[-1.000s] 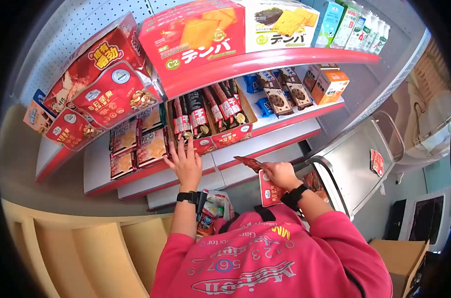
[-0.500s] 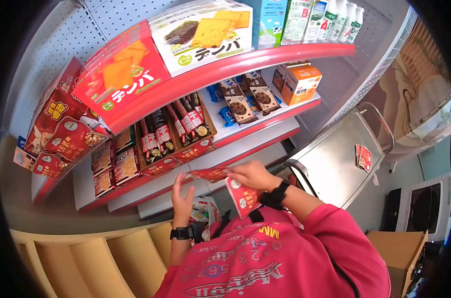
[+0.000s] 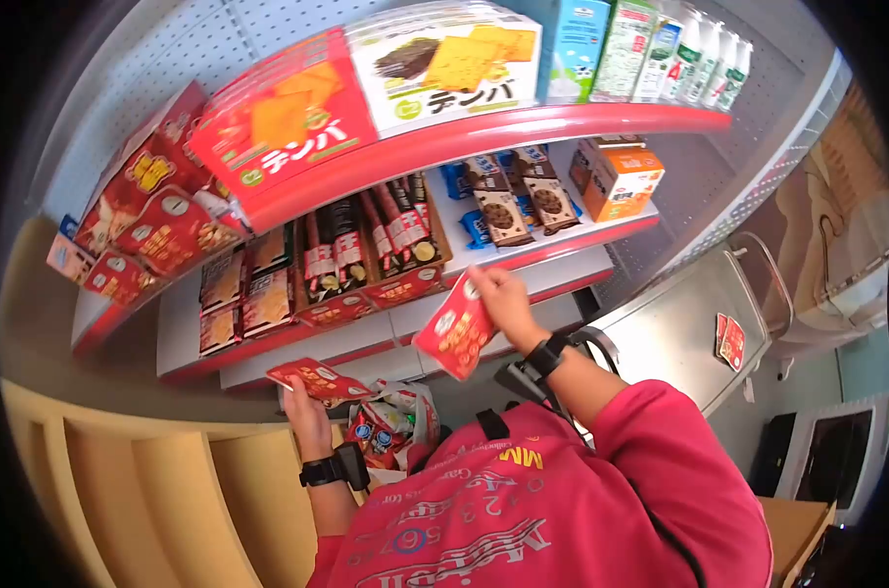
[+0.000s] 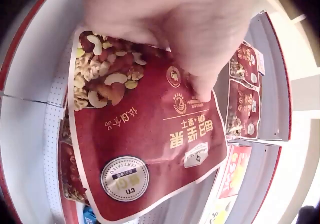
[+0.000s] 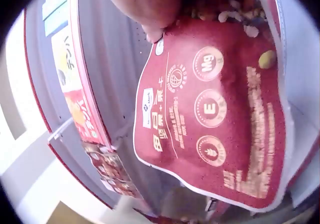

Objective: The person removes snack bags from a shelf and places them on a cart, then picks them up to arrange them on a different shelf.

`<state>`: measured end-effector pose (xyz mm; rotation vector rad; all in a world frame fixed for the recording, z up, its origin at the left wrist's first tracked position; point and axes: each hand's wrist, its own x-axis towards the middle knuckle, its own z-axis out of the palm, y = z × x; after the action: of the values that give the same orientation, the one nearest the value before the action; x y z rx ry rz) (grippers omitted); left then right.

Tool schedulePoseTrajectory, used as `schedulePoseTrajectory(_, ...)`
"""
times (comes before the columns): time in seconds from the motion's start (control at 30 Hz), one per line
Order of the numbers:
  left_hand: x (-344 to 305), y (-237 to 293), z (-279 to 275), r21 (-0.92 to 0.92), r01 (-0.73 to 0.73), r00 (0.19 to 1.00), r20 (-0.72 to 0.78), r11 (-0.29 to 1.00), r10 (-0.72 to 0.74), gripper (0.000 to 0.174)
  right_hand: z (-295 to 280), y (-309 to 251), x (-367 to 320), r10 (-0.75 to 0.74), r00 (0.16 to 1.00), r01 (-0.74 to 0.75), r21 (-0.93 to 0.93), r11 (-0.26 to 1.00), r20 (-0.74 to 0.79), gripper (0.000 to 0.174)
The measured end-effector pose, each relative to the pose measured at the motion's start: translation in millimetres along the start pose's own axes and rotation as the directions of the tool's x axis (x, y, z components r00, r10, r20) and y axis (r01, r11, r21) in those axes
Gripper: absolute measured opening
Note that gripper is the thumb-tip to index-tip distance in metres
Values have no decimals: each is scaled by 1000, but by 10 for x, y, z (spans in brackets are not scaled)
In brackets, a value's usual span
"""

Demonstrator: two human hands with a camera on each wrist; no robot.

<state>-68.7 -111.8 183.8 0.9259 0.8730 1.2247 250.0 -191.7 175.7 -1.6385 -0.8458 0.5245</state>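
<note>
A red nut packet [image 3: 322,380] is pinched by its edge in my left hand [image 3: 309,423], low in front of the shelf's left part. The left wrist view shows the packet [image 4: 150,129] up close, with pictured nuts, a round white seal and the thumb [image 4: 202,81] across its face. My right hand [image 3: 506,302] grips a second red packet [image 3: 454,328] by an upper corner, held out before the lower shelf tiers. In the right wrist view this packet [image 5: 210,114] hangs broad side to the camera. The two packets are apart.
Shelves hold cracker boxes [image 3: 444,64], chocolate cookie packs [image 3: 503,211], trays of black-and-red snack sticks [image 3: 335,257] and red nut packets [image 3: 165,230] at far left. A metal cart [image 3: 660,323] stands right with red packets [image 3: 730,341]. A filled bag [image 3: 415,407] sits below.
My left hand has left the snack trays, taken one packet from the right hand and drawn it left and down. The right hand, keeping the other packet, has moved up toward the shelf.
</note>
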Motion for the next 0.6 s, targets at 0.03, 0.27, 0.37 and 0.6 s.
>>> schedulePoseTrajectory(0.03,-25,-3,-80,3,-9,1000,-15,1000,9,28,-13,-62,55,106,994,-105,216,971,6,35)
schedulePoseTrajectory(0.27,-120,44,-145,78,-23,997,-77,997,29,54,315,-442,104,201,976,-211,558,803,80,29)
schedulePoseTrajectory(0.37,-105,160,-103,264,25,989,-149,964,16,65,534,-539,27,133,986,-169,586,792,104,30)
schedulePoseTrajectory(0.6,11,13,-194,570,-362,931,259,738,257,40,1148,-695,-335,-87,972,-55,567,822,220,29)
